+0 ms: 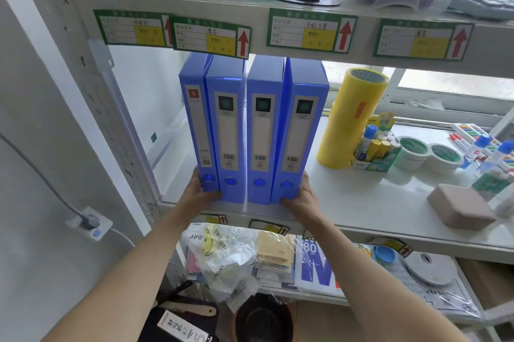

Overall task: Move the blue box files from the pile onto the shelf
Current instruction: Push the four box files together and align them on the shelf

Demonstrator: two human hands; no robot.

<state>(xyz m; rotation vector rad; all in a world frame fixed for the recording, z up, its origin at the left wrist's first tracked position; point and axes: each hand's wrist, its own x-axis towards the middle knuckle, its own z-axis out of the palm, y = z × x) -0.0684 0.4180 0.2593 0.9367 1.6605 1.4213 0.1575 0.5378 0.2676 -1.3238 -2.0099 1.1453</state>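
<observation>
Four blue box files (254, 130) are seen standing upright, spines outward, at the left end of the middle shelf (375, 202); their feet sit just behind the shelf's front lip; no source pile is visible.

The left hand (199, 188) is pressed against the outer side of the leftmost file near its base, thumb curled round the front corner; the right hand (301, 197) is pressed likewise against the rightmost file, thumb hooked under its bottom front edge; both hands are partly curled and the row is squeezed between them rather than gripped singly.

Risks, as judged:
- the rightmost file is splayed slightly at the top; if pressure is released unevenly, a lean to the right is likely, toward the stack of yellow tape rolls (353, 116) standing near;
- the inner two files are held by side pressure only; if the row is dragged forward, they could slip over the lip;
- a hard push backward could jam the tops, which stand close beneath the labelled upper shelf edge (306, 32);
- whether the far side of the row is supported cannot be told.
</observation>
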